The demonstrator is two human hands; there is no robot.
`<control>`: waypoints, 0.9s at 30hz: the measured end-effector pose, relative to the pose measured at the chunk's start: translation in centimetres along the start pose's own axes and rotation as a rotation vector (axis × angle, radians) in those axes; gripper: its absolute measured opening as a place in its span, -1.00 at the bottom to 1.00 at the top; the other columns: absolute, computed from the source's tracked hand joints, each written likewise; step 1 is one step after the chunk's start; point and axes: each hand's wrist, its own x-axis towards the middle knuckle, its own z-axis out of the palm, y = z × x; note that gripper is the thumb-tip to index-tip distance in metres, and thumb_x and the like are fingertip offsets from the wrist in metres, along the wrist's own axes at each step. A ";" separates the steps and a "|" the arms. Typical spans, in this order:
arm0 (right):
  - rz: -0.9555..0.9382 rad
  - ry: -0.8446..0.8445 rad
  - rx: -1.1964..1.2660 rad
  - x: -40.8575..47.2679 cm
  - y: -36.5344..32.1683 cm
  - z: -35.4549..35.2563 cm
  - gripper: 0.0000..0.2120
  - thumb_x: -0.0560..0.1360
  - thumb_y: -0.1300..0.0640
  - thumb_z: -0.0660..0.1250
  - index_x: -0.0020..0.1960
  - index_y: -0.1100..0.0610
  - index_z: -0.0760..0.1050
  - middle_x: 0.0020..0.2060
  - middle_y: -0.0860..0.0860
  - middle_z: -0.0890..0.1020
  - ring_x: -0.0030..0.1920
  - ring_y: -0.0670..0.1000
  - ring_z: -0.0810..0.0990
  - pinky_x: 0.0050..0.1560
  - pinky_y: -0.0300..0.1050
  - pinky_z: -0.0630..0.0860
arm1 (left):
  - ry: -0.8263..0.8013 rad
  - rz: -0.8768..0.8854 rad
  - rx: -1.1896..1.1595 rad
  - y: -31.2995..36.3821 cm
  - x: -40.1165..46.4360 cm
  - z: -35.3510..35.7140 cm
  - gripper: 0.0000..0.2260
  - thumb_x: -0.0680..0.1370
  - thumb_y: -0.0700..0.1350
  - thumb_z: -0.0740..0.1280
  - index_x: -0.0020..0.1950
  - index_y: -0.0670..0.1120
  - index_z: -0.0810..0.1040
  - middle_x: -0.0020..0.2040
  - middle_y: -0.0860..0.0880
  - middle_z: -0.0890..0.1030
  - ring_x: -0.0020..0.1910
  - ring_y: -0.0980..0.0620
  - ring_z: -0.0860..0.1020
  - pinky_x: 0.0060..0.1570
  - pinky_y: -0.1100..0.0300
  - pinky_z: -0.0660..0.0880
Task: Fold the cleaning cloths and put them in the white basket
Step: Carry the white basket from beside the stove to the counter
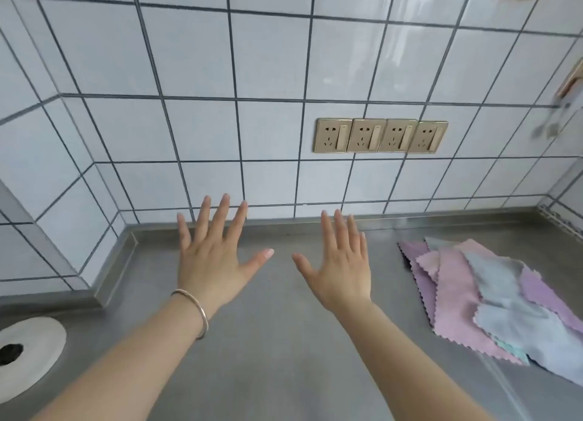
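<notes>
While both hands hover spread over the steel counter (pixel 284 341), nothing is grasped | left hand (pixel 214 259) flat, empty, bracelet (pixel 194 310) on wrist | right hand (pixel 342 267) flat, empty | cloths (pixel 492 300) piled unfolded near right | white basket not in view | step: start, looks like; next: reach right, take top cloth

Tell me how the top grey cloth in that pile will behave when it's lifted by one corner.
The grey cloth looks thin and rumpled, so it will probably hang limp rather than hold shape. It seems light for its size. It overlaps the pink cloth beneath, which may drag along a little on the smooth steel counter.
</notes>
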 end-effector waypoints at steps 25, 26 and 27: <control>0.987 0.519 -0.215 -28.8 -13.2 -7.7 -0.31 0.52 -0.25 0.06 0.52 -0.03 -0.14 0.53 -0.04 -0.05 0.51 -0.02 -0.24 0.51 -0.06 -0.22 | -0.044 1.204 -0.353 3.0 -12.5 -5.9 -0.11 0.28 0.49 -0.41 0.51 0.11 -0.04 0.55 -0.01 -0.04 0.53 -0.04 -0.14 0.37 -0.16 -0.30; 1.029 0.534 -0.232 -31.1 -13.9 -8.1 -0.32 0.53 -0.24 0.06 0.52 -0.03 -0.13 0.53 -0.04 -0.05 0.51 -0.02 -0.24 0.51 -0.06 -0.21 | -0.045 1.248 -0.376 3.2 -14.4 -6.6 -0.10 0.27 0.49 -0.43 0.51 0.11 -0.05 0.55 0.00 -0.04 0.53 -0.04 -0.14 0.37 -0.15 -0.31; 1.085 0.555 -0.262 -33.9 -15.0 -8.6 -0.32 0.53 -0.24 0.05 0.52 -0.04 -0.14 0.53 -0.04 -0.05 0.51 -0.02 -0.24 0.50 -0.07 -0.21 | -0.049 1.309 -0.394 3.5 -16.8 -7.5 -0.10 0.26 0.49 -0.44 0.51 0.12 -0.04 0.55 0.00 -0.04 0.53 -0.03 -0.13 0.37 -0.14 -0.32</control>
